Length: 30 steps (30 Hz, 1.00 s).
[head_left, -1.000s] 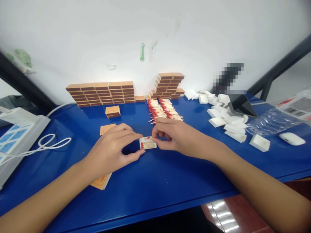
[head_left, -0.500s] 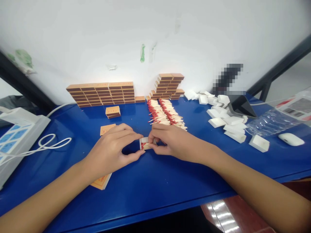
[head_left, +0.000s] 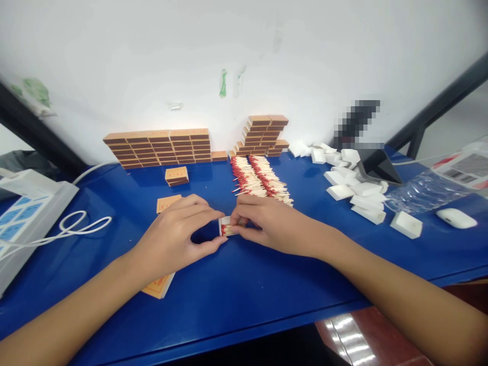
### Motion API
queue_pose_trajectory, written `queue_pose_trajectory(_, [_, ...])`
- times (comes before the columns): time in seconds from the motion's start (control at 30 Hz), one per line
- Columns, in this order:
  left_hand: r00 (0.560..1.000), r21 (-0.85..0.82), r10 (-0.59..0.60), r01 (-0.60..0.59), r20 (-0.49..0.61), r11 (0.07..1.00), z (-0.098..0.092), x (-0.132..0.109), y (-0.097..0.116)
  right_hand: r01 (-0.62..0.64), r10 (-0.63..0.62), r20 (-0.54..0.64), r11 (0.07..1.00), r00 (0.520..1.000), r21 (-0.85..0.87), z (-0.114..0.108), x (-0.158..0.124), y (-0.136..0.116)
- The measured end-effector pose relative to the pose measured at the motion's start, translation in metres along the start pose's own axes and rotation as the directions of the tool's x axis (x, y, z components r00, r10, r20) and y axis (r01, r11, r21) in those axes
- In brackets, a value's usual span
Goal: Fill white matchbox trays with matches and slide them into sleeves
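Head view, white tray, red-headed matches inside

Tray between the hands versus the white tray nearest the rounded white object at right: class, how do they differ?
The held tray contains red-headed matches; no matches show in the separate tray. The left hand has thumb and finger at the held tray's left end, and the right hand hides its other end; the separate tray lies apart from both hands. Both are small and white.
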<state>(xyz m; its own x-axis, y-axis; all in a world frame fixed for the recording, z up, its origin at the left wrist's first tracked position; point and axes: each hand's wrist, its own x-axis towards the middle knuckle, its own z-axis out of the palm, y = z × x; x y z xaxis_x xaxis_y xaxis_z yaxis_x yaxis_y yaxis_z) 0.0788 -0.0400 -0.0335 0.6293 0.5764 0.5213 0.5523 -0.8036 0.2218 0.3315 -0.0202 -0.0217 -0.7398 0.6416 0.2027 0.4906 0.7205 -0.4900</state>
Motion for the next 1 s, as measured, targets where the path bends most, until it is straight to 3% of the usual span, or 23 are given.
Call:
queue_pose_trajectory(0.23, [1.000, 0.006, -0.006, 0.006, 0.000, 1.000, -0.001, 0.001, 0.001, -0.015, 0.014, -0.017, 0.999, 1.000, -0.038, -0.008, -0.001, 0.000])
queue_pose_trajectory(0.43, [1.000, 0.034, -0.026, 0.026, -0.005, 0.999, 0.000, 0.000, -0.001, -0.064, 0.036, -0.169, 0.984, 0.985, -0.167, -0.038, -0.007, 0.020])
queue_pose_trajectory(0.57, [0.999, 0.029, -0.036, 0.036, -0.014, 0.999, 0.000, -0.001, -0.002, -0.137, 0.131, -0.041, 0.962, 0.990, -0.237, -0.052, -0.011, 0.031])
queue_pose_trajectory(0.7, [0.999, 0.023, -0.050, 0.050, -0.010, 0.998, -0.001, -0.001, -0.001, -0.178, 0.199, 0.078, 0.959, 0.977, -0.219, -0.049, -0.009, 0.029])
queue_pose_trajectory(1.0, [0.999, 0.025, -0.052, 0.052, -0.001, 0.998, -0.001, -0.001, -0.001, -0.189, 0.219, 0.131, 0.959, 0.967, -0.209, -0.042, -0.006, 0.026])
